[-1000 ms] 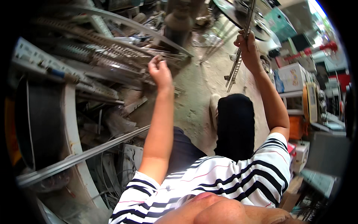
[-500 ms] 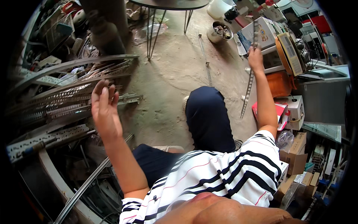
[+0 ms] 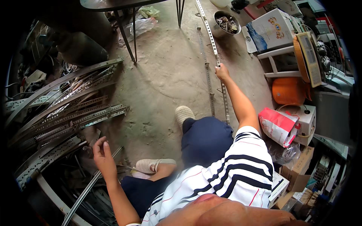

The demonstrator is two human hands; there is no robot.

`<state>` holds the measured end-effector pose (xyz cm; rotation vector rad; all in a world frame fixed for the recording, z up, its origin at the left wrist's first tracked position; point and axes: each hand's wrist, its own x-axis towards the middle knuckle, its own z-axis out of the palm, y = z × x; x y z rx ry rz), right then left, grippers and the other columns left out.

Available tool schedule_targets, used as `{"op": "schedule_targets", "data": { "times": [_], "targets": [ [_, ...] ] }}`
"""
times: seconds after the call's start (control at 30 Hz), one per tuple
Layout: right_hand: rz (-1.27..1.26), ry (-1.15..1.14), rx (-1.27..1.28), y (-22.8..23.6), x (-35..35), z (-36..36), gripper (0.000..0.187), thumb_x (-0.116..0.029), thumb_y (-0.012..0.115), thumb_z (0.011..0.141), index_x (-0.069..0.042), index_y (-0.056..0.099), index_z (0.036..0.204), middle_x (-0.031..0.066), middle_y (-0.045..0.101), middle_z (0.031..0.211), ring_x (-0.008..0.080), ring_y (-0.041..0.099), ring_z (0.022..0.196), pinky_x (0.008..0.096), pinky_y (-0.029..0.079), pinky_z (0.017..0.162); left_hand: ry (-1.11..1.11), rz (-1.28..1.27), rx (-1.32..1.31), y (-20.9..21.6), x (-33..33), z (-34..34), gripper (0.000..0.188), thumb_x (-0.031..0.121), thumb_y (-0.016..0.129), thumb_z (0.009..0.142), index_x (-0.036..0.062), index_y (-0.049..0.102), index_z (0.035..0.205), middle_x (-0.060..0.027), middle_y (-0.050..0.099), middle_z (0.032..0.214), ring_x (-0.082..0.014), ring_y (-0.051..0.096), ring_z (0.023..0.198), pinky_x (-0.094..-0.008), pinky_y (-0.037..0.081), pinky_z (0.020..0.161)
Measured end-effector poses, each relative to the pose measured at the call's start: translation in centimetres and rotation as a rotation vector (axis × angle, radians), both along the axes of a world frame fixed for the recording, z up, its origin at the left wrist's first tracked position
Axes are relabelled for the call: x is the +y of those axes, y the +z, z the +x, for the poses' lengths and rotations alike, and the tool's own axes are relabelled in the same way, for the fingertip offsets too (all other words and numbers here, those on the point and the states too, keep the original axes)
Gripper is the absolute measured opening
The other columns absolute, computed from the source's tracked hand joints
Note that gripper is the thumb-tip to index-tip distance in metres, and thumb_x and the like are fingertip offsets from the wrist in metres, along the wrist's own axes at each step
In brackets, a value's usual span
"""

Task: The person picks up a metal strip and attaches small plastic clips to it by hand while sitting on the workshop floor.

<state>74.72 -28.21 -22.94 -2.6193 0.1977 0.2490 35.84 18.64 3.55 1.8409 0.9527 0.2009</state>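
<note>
My right hand (image 3: 222, 71) is closed around the middle of a long slotted metal strip (image 3: 212, 39), which stretches from near my knee toward the far side. To its left, a similar perforated metal strip (image 3: 206, 66) with small projecting brackets lies on the concrete floor. At lower left my left hand (image 3: 103, 154) is empty, its fingers loosely bent and apart. Close by that hand are a pile of slotted metal rails (image 3: 86, 118) and a shiny metal rod (image 3: 85, 190) slanting upward to the right.
A round dark table (image 3: 113, 3) on thin legs stands far left. Beyond my right hand is a metal pot (image 3: 226, 23) of small scraps. Along the right are a white carton (image 3: 273, 30), a stool (image 3: 277, 62), an orange container (image 3: 288, 91) and a red-and-white bag (image 3: 277, 126).
My right hand has moved left with the slotted metal strip, bringing it beside the strip on the floor. My left hand has dropped lower, and the view has shifted.
</note>
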Motion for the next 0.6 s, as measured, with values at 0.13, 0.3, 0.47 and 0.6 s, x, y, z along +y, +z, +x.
{"op": "schedule_targets", "data": {
  "times": [0.13, 0.3, 0.47, 0.6],
  "targets": [
    [-0.084, 0.043, -0.039, -4.3, 0.5, 1.7, 0.028, -0.03, 0.06, 0.09, -0.003, 0.053, 0.093, 0.0133, 0.064, 0.076, 0.028, 0.063, 0.07, 0.0397, 0.047, 0.067, -0.031, -0.072, 0.037, -2.1, -1.5, 0.1, 0.02, 0.015, 0.054, 0.096, -0.0004, 0.06, 0.109, -0.0038, 0.059, 0.104, -0.0113, 0.055, 0.098, -0.0255, 0.043, 0.088],
    [0.068, -0.103, 0.001, -4.6, 2.0, 0.8, 0.029, -0.033, 0.053, 0.092, -0.007, 0.059, 0.104, 0.0162, 0.067, 0.086, 0.0332, 0.064, 0.084, 0.0431, 0.048, 0.074, -0.226, 0.169, 0.168, -2.8, -3.1, 1.5, 0.018, 0.015, 0.057, 0.093, 0.0016, 0.063, 0.103, -0.0095, 0.059, 0.104, -0.0197, 0.058, 0.096, -0.0289, 0.044, 0.086],
    [-0.094, -0.162, 0.019, -2.5, 1.7, 0.1, 0.025, -0.029, 0.051, 0.093, -0.015, 0.064, 0.109, 0.0146, 0.067, 0.103, 0.0349, 0.063, 0.096, 0.0451, 0.049, 0.081, -0.286, 0.096, 0.183, -4.5, -3.3, 2.9, 0.016, 0.012, 0.055, 0.092, 0.003, 0.063, 0.104, -0.0092, 0.059, 0.104, -0.0203, 0.058, 0.095, -0.0296, 0.046, 0.084],
    [-0.087, -0.169, -0.058, -1.5, 0.1, -0.5, 0.027, -0.028, 0.051, 0.092, -0.014, 0.065, 0.109, 0.0126, 0.068, 0.096, 0.0327, 0.064, 0.093, 0.0439, 0.049, 0.079, -0.481, 0.031, 0.196, -5.8, -4.0, 3.8, 0.017, 0.011, 0.056, 0.091, 0.004, 0.062, 0.105, -0.01, 0.058, 0.103, -0.0211, 0.059, 0.093, -0.0302, 0.046, 0.083]
  ]
}}
